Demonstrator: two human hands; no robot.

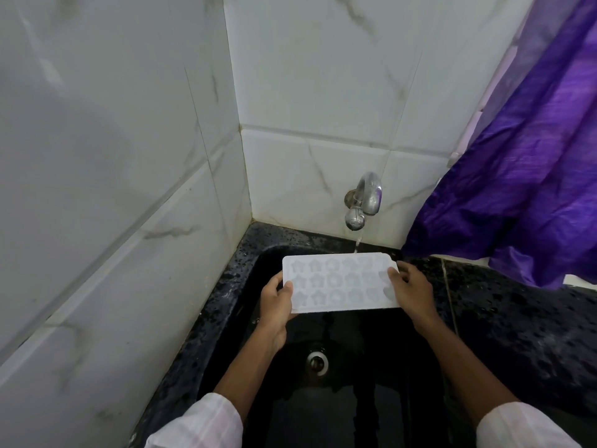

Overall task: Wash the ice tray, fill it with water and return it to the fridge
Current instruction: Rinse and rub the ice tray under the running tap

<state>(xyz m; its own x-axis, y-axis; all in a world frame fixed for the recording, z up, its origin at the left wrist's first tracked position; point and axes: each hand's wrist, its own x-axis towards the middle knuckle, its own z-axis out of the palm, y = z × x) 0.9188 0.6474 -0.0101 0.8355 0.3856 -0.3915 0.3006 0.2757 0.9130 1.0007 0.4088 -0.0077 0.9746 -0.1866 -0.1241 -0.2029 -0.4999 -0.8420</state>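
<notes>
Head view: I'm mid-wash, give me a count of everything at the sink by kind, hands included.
White plastic ice tray with shaped moulds: 1
Hands gripping its ends: 2, left hand and right hand
Chrome wall tap, running: 1
Black sink basin: 1
Round metal drain: 1
Purple fabric curtain: 1
Total: 7

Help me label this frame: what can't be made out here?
Head view:
- Whether cells of the ice tray hold water: pale and blurred.
- Where water from the tap lands: behind the tray's far edge.
- Fingers of the left hand and right hand beneath: covered by the tray.
- Fridge: outside the frame.
</notes>
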